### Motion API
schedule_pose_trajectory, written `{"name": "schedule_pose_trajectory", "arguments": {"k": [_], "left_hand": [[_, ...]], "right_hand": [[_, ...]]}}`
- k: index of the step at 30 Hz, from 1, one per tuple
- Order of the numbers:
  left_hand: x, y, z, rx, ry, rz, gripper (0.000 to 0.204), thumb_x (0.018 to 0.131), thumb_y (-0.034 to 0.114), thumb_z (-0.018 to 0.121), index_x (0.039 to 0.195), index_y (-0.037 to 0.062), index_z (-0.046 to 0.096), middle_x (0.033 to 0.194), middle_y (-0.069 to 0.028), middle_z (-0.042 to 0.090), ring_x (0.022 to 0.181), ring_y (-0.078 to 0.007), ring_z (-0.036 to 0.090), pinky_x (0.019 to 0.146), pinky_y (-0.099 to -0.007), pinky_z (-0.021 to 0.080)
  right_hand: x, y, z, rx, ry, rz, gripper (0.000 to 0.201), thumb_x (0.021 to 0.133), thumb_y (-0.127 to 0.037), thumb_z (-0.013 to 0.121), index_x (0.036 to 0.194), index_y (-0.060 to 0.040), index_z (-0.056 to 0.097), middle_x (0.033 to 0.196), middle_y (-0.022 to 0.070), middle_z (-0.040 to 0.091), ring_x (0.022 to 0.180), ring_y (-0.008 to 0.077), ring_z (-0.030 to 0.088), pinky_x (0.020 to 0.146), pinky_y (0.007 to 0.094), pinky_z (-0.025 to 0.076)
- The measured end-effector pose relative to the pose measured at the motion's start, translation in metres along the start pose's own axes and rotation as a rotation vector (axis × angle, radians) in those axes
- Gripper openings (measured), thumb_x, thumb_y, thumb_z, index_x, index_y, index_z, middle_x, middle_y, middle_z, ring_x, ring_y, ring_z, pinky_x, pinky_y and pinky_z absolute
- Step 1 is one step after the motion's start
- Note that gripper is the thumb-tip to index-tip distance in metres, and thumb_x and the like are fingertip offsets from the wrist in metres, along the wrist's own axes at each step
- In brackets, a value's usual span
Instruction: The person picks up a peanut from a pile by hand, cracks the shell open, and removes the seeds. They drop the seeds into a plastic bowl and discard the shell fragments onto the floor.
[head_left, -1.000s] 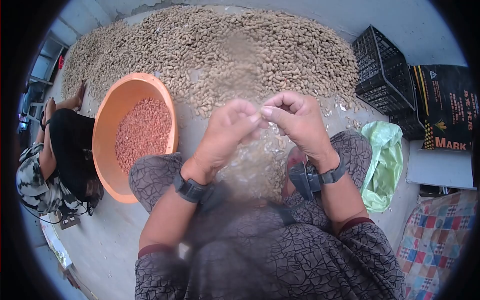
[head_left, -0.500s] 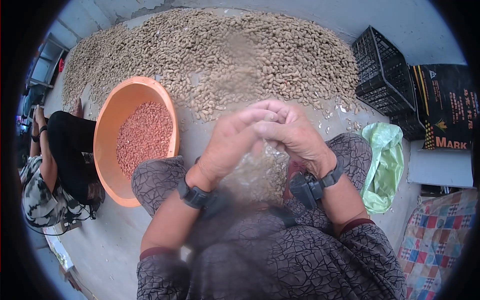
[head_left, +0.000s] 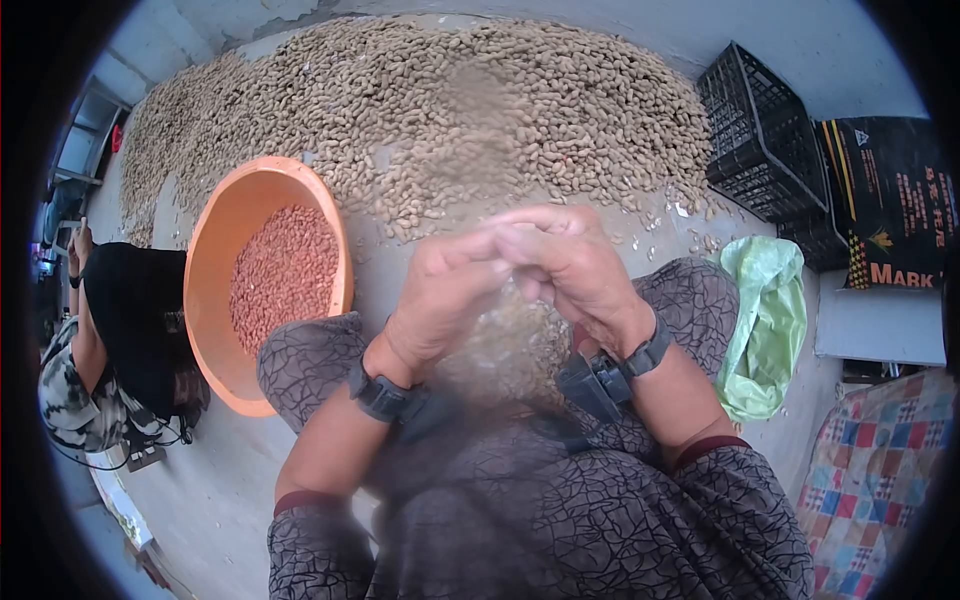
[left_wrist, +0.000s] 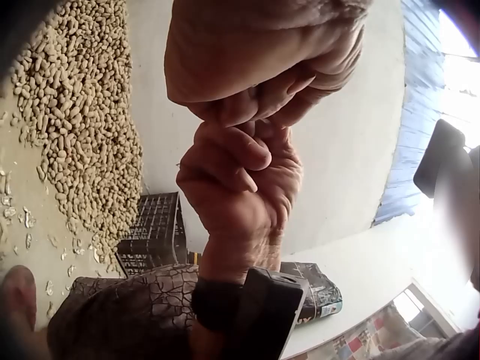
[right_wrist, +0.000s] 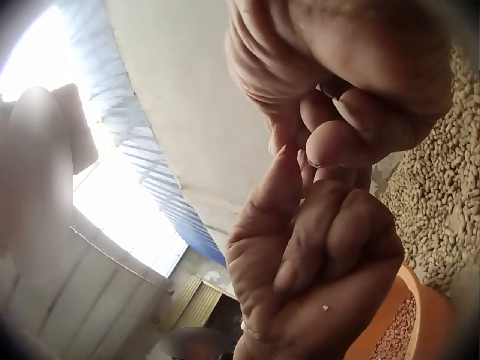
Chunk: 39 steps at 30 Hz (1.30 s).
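My left hand (head_left: 440, 285) and right hand (head_left: 585, 265) meet above the lap, fingertips together. In the left wrist view, the right hand (left_wrist: 244, 180) has curled fingers and its thumb touches the left hand's fingers. From the right wrist view, the left hand (right_wrist: 319, 262) also shows curled fingers. Both pinch at a small peanut, which the fingers hide now. Below the hands, a blurred heap of pale peanut shells (head_left: 520, 345) lies between the legs. An orange basin (head_left: 207, 290) of reddish shelled peanuts (head_left: 285, 268) stands beside the left knee.
A wide pile of unshelled peanuts (head_left: 420, 110) spreads along the wall. At the right are black plastic crates (head_left: 760, 130), a green bag (head_left: 765, 330) and a black printed sack (head_left: 890, 200). Another person (head_left: 125, 310) sits at the left.
The hands have come closer together, from pinching a small pale peanut between the fingertips to overlapping fingers that cover it. The other person's arm at the left has moved.
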<state>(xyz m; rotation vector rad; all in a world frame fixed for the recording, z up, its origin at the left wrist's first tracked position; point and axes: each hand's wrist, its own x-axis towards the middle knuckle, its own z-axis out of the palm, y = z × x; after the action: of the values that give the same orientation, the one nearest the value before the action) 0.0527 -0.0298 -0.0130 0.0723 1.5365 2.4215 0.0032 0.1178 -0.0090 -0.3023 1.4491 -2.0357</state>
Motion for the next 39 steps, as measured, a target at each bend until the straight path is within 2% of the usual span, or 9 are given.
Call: {"name": "schedule_pose_trajectory", "arguments": {"k": [5,7,10,19,20,22,32,35,39], "left_hand": [[0.002,-0.006,-0.005,-0.12,0.037,-0.017,0.03,0.084,0.009,0.051,0.11,-0.0053,0.053,0.065,-0.0001,0.053,0.039,-0.0005,0.03,0.039,-0.0158,0.022],[0.003,-0.006,-0.018,-0.221,-0.165,-0.069,0.037,0.084,0.012,0.05,0.118,-0.004,0.053,0.086,-0.0023,0.059,0.071,-0.0047,0.05,0.06,-0.0165,0.036],[0.003,-0.007,-0.012,-0.287,-0.174,-0.001,0.038,0.085,0.012,0.05,0.121,-0.003,0.051,0.087,-0.0012,0.057,0.065,-0.0005,0.046,0.053,-0.0143,0.032],[0.002,-0.002,0.0,-0.036,-0.006,0.042,0.028,0.087,0.013,0.051,0.108,-0.004,0.059,0.096,-0.0027,0.059,0.079,-0.008,0.055,0.067,-0.0205,0.042],[0.002,-0.001,0.002,-0.036,-0.004,0.043,0.028,0.087,0.013,0.051,0.108,-0.004,0.059,0.096,-0.0027,0.059,0.079,-0.008,0.055,0.067,-0.0205,0.042],[0.001,-0.001,0.005,0.093,0.056,0.097,0.025,0.087,0.01,0.046,0.103,-0.0056,0.057,0.062,0.0055,0.048,0.046,0.0004,0.03,0.043,-0.0163,0.022],[0.006,-0.008,0.008,0.147,0.063,0.059,0.024,0.09,0.016,0.044,0.098,-0.0037,0.055,0.069,-0.0001,0.053,0.047,-0.0019,0.031,0.047,-0.0158,0.025],[0.012,-0.009,0.008,-0.109,0.152,0.078,0.023,0.089,0.017,0.046,0.1,-0.0027,0.054,0.074,-0.0018,0.054,0.047,-0.0023,0.031,0.048,-0.0153,0.026],[0.013,-0.012,-0.011,-0.179,0.18,0.078,0.018,0.089,0.013,0.047,0.099,-0.0006,0.054,0.074,-0.0016,0.053,0.048,-0.0015,0.032,0.046,-0.0146,0.026]], "right_hand": [[0.004,0.001,-0.005,-0.078,0.002,0.005,0.026,0.086,-0.021,0.06,0.092,0.003,0.065,0.069,0.0022,0.059,0.05,0.0032,0.046,0.043,0.0166,0.036],[0.006,0.0,-0.007,-0.079,-0.047,0.005,0.025,0.086,-0.022,0.06,0.091,0.0022,0.066,0.068,0.0005,0.059,0.051,0.0021,0.045,0.044,0.0162,0.035],[0.006,-0.001,-0.006,-0.156,-0.044,-0.026,0.027,0.085,-0.023,0.061,0.096,0.0021,0.065,0.071,-0.0006,0.059,0.054,0.0012,0.045,0.045,0.0156,0.034],[0.004,0.002,-0.004,-0.078,-0.104,-0.064,0.033,0.084,-0.022,0.063,0.105,0.004,0.06,0.077,-0.0001,0.059,0.057,0.001,0.046,0.048,0.0147,0.035],[0.004,0.002,-0.003,-0.079,-0.106,-0.063,0.033,0.084,-0.022,0.063,0.105,0.004,0.06,0.077,-0.0001,0.059,0.057,0.001,0.046,0.048,0.0147,0.035],[0.002,0.0,-0.002,0.005,-0.111,-0.027,0.03,0.086,-0.019,0.061,0.102,0.0053,0.061,0.074,0.0002,0.059,0.054,0.0016,0.046,0.046,0.0155,0.035],[0.009,0.006,-0.004,-0.055,0.038,-0.077,0.025,0.089,-0.02,0.056,0.086,0.004,0.063,0.06,0.0004,0.054,0.048,0.0027,0.042,0.042,0.0174,0.032],[0.013,0.004,-0.005,-0.088,0.042,-0.026,0.026,0.089,-0.021,0.057,0.083,0.0034,0.063,0.058,0.0004,0.054,0.051,0.0035,0.045,0.044,0.0193,0.035],[0.013,0.001,-0.004,-0.392,0.17,-0.242,0.019,0.085,-0.016,0.06,0.087,0.0025,0.064,0.064,0.0024,0.059,0.059,0.0062,0.052,0.052,0.0214,0.041]]}}
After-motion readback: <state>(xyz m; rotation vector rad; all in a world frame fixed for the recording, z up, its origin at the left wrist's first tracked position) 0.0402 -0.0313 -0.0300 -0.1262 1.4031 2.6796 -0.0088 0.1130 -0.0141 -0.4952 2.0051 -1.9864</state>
